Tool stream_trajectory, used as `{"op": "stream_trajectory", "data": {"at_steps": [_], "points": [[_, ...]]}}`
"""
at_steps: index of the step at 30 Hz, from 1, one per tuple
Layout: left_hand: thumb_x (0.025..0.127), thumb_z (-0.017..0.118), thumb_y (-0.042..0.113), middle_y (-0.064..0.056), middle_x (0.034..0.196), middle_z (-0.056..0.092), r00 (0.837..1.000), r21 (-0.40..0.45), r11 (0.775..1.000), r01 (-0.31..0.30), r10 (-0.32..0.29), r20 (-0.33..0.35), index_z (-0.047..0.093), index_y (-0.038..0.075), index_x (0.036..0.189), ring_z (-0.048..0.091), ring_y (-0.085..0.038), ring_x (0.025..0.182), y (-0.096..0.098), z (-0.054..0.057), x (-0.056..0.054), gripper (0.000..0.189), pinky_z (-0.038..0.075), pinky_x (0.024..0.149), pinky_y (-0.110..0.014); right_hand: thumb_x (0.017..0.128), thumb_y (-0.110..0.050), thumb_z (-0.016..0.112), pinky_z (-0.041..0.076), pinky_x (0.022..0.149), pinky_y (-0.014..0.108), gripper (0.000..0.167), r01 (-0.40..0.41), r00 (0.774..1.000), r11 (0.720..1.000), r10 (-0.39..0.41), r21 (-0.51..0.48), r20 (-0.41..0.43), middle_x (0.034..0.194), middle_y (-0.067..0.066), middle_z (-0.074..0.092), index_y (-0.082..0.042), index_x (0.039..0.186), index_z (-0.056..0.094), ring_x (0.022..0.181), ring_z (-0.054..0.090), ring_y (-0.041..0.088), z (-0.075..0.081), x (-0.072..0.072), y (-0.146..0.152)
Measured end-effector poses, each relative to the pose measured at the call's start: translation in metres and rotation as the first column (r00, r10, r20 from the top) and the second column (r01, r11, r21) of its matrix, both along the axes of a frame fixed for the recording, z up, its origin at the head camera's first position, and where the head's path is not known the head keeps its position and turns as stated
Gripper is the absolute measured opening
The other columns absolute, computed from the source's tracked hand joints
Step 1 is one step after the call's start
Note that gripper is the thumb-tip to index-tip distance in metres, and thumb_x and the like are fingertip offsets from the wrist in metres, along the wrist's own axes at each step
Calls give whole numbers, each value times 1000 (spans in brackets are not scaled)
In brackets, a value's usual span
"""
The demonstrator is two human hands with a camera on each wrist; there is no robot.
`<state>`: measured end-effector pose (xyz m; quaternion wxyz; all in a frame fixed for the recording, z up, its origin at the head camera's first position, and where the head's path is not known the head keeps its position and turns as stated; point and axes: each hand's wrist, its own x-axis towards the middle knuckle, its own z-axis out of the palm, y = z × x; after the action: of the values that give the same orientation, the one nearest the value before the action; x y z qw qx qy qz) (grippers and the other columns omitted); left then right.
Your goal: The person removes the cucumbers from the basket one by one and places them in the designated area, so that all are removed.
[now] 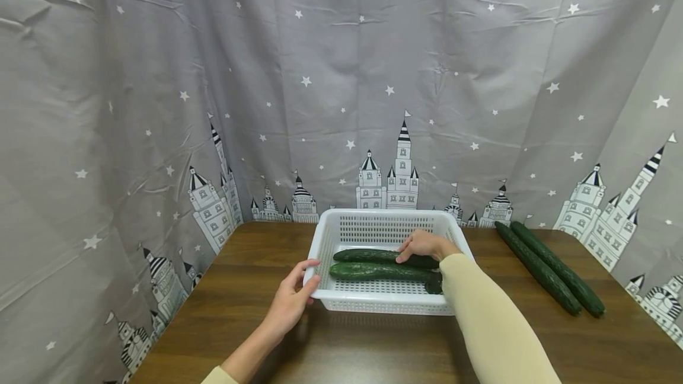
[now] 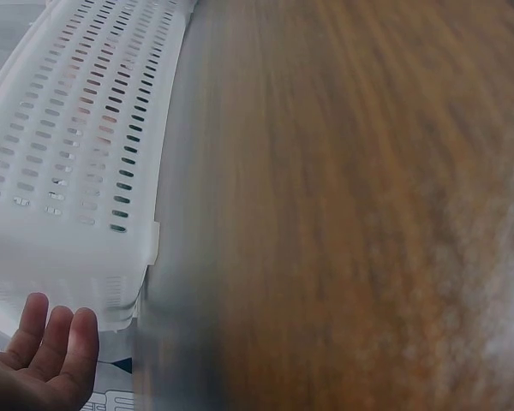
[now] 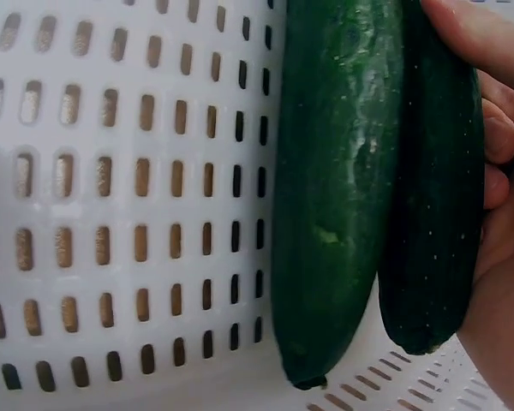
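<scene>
A white perforated plastic basket [image 1: 373, 297] stands on the wooden table, with two dark green cucumbers lying side by side in it. My left hand [image 1: 290, 298] grips the basket's left rim; the left wrist view shows its curled fingers [image 2: 81, 347] by the basket's end. Reaching in from the right, my right hand [image 1: 424, 245] holds the far cucumber [image 1: 363, 255], its thumb and fingers on either side. Closer to me lies the other cucumber [image 1: 368, 271], lighter green, right along the held one in the right wrist view. My right sleeve hides part of the basket's right side.
Two more long cucumbers [image 1: 539, 268] [image 1: 560, 268] lie slantwise on the table [image 1: 256, 248] to the right of the basket. Behind the table hangs a grey curtain [image 1: 331, 105] printed with castles and stars.
</scene>
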<state>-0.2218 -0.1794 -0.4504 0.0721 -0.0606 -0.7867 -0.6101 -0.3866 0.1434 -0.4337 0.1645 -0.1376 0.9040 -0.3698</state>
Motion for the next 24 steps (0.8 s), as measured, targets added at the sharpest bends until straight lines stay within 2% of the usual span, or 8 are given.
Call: {"op": "stream_trajectory", "data": {"at_steps": [7, 14, 20, 24], "points": [[99, 63, 17, -20, 114, 65, 1000, 10, 1000, 3, -3, 2, 57, 14, 135, 58, -17, 84, -1, -3, 0, 36, 52, 68, -33, 77, -19, 85, 43, 108, 50, 34, -19, 1000, 1000, 19, 3, -21, 123, 14, 71, -2, 106, 78, 120, 61, 31, 6, 1, -1], [99, 63, 19, -20, 115, 65, 1000, 7, 1000, 0, 0, 6, 57, 14, 135, 59, -17, 85, -2, -3, 1, 37, 51, 67, -31, 75, -18, 86, 44, 108, 49, 36, -3, 1000, 999, 2, -44, -24, 121, 14, 72, -1, 106, 77, 119, 62, 30, 8, 0, -1], [99, 64, 19, -20, 113, 66, 1000, 11, 1000, 0, 0, 4, 57, 14, 135, 58, -18, 85, -1, -1, 1, 36, 51, 67, -31, 78, -17, 85, 55, 92, 39, 36, -16, 1000, 997, 15, -75, -8, 121, 15, 72, 0, 108, 76, 105, 68, 24, 11, 0, 2], [99, 64, 18, -19, 116, 65, 1000, 12, 1000, 4, -4, 1, 57, 14, 135, 58, -18, 87, -1, 1, 1, 36, 51, 67, -31, 80, -18, 83, 56, 87, 37, 37, -20, 1000, 996, 19, -84, -6, 126, 18, 68, 1, 111, 76, 107, 67, 26, 17, 1, 4]]}}
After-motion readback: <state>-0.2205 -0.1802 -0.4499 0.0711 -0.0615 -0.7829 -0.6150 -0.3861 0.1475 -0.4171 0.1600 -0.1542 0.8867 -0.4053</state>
